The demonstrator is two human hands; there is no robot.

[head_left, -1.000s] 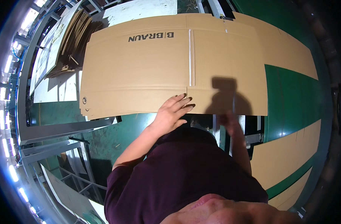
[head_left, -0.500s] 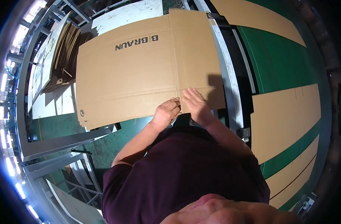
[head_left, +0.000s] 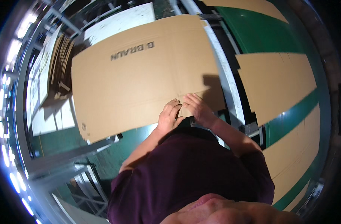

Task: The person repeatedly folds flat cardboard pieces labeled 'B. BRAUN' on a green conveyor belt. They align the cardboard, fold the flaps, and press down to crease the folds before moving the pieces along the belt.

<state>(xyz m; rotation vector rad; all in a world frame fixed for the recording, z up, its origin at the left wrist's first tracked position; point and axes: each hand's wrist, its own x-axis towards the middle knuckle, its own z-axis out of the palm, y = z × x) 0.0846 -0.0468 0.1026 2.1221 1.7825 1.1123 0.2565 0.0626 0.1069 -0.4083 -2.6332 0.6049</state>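
A large brown cardboard sheet (head_left: pixel 129 86) with dark print and crease lines lies flat in front of me. My left hand (head_left: pixel 169 115) is at its near edge, fingers bent over the top beside a short slot, thumb low by the edge. It appears to pinch the cardboard there; the thumb's underside is hidden. Just right of the slot, my right hand (head_left: pixel 198 109) rests on the sheet's narrower right panel, fingers stretched forward and close together. A small gap separates the two hands.
Upright cardboard pieces (head_left: pixel 60 65) are stacked against a white board at the left. A metal rail (head_left: pixel 230 89) borders the sheet's right side. Beyond it, a green conveyor belt (head_left: pixel 260 33) carries flat cardboard sheets (head_left: pixel 276 84). A grey frame bar (head_left: pixel 69 155) runs at the near left.
Sheets on the green belt have moved away from me. My right hand's fingers have drawn together, and my left hand has turned slightly. The step at the cardboard's far edge shows less.
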